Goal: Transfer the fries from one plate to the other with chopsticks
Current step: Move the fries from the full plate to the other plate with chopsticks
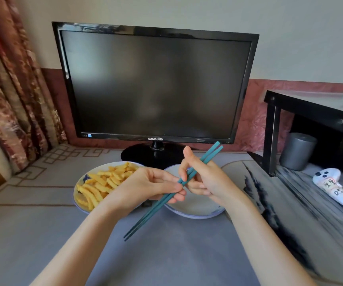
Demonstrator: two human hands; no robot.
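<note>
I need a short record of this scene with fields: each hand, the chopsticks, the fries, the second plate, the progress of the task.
left hand: pinches the chopsticks near their middle
right hand: grips the chopsticks higher up
fries: piled on the left plate
right plate: no fries visible; partly hidden by the hands
progress: no fry picked up yet
behind: dark monitor

Both hands held a pair of teal chopsticks (172, 190) above two plates. The left hand (146, 188) pinched them near the middle; the right hand (205, 180) curled round their upper part. Crinkle-cut fries (102, 182) filled the left plate (77, 188), and the right plate (195, 209) lay beside it. A dark Samsung monitor (156, 83) stood behind, with a white controller (335, 188) at right.
</note>
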